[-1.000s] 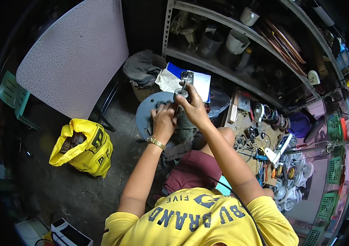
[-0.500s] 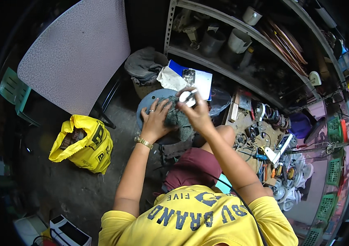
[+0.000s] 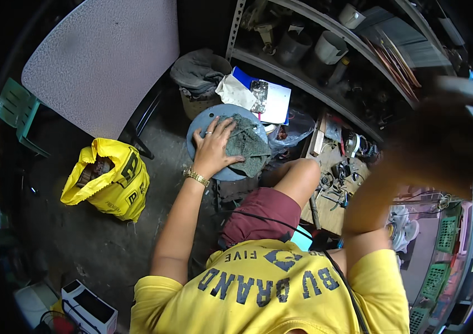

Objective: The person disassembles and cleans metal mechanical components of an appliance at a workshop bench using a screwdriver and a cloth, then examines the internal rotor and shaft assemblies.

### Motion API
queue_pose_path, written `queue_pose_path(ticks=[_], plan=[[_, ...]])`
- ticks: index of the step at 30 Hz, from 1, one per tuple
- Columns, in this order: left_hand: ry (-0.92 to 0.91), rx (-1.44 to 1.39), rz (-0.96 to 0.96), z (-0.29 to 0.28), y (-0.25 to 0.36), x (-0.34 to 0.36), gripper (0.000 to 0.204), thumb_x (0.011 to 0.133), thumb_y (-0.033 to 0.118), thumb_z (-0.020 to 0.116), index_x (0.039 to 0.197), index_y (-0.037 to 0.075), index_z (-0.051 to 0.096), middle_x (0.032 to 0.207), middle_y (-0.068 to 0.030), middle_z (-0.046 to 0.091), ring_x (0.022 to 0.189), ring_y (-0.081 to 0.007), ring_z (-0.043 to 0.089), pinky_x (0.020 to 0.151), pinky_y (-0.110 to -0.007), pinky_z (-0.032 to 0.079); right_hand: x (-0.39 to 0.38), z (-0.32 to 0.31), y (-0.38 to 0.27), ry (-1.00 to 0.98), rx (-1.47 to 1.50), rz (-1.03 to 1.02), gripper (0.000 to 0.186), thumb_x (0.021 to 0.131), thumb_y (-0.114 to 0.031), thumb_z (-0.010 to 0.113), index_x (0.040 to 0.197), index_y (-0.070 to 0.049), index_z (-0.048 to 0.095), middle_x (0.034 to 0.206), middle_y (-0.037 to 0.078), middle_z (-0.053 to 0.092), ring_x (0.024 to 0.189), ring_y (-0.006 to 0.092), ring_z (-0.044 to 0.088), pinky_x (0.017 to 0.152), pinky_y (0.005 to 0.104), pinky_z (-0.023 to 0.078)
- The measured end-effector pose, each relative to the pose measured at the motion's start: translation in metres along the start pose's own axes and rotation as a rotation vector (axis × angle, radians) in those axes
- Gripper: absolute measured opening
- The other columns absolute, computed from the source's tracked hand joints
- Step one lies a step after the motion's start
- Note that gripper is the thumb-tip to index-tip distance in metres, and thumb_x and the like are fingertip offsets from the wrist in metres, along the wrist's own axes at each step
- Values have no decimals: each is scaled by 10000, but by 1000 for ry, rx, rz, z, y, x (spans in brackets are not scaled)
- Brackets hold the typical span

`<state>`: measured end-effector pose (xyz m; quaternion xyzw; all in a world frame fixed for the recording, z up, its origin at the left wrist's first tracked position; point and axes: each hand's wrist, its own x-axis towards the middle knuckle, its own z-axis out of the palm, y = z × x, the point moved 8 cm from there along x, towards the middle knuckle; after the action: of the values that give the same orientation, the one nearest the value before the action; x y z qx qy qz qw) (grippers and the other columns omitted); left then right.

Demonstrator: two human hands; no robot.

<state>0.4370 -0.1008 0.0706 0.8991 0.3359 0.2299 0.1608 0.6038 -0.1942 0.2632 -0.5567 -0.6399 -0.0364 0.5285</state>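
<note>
My left hand (image 3: 214,147), with a ring and a gold watch at the wrist, lies with fingers spread on a green-grey cloth (image 3: 247,147). That cloth is on a round blue-grey disc (image 3: 198,118) with small holes, in front of my knees. My right hand (image 3: 442,131) is lifted far to the right, dark and smeared by motion, so its fingers do not show clearly. A pale blurred shape (image 3: 460,86) appears at its far end; whether the hand holds it I cannot tell.
A yellow bag (image 3: 111,183) stands on the floor at left, below a large pale panel (image 3: 103,67). Beyond the disc are a bin with grey cloth (image 3: 200,78), papers and a phone (image 3: 259,96). Metal shelving (image 3: 303,75) and a tool-strewn board (image 3: 331,206) lie to the right.
My right hand has left the cloth and swung up to the far right; half a second ago it held a white round object over the cloth. My left hand stays on the cloth, which now lies flatter.
</note>
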Motion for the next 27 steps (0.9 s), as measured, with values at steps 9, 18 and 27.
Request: queue_pose_path(ticks=[9, 18, 27], plan=[[41, -106, -11, -7, 2, 1, 927, 664, 404, 861, 1456, 140, 459, 1536, -78, 435, 1504, -300, 283, 1129, -633, 168, -111, 120, 102, -118, 314, 340, 457, 884, -14, 686, 1318, -17, 543, 1152, 93, 639, 1075, 171, 581, 974, 307, 458], [137, -953, -72, 14, 29, 15, 634, 945, 271, 691, 1453, 27, 400, 1410, -173, 549, 1307, -341, 516, 1186, -519, 144, -90, 90, 57, -511, 107, 180, 794, 807, 15, 607, 1523, -33, 269, 1507, 248, 329, 1467, 415, 279, 1219, 426, 216], [43, -381, 186, -23, 124, 35, 559, 856, 104, 722, 1363, 101, 487, 1243, -87, 662, 1228, -295, 598, 1190, -627, 47, -28, -68, 40, -103, 1400, 692, 885, 932, -777, 373, 1619, -297, 89, 1640, 180, 154, 1461, 433, 288, 995, 714, 419]])
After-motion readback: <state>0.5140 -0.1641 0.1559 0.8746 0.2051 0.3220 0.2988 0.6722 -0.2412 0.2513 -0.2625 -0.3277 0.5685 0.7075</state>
